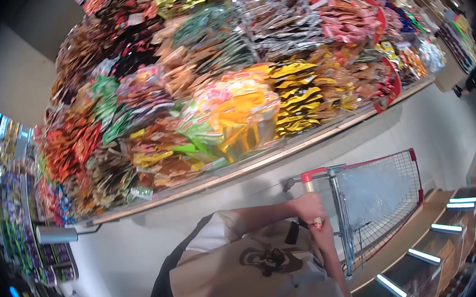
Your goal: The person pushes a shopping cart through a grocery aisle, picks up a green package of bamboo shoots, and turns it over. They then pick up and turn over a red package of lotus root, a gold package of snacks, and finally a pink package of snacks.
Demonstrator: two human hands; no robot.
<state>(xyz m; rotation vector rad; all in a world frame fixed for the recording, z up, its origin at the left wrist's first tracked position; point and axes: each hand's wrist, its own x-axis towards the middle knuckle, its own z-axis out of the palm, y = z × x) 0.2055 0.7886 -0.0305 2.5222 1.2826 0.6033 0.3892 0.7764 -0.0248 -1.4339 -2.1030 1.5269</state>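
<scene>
Beside the shelf (234, 171) of bright bags (296, 96), the cart (379, 191) is standing just ahead of my body. Its handle (310, 188) is sitting under my two hands. My left hand (309, 207) is curling round the bar, and my right hand (322, 234) is closing on its near end, right by the left. Pale floor (421, 123) is making a gap between cart and shelf edge. Brown cases (433, 244) are crowding the cart's other side, so room there is looking tight.

colourful packets (296, 99) crowd wood-edged display (251, 165); pale floor (121, 253) alongside.
</scene>
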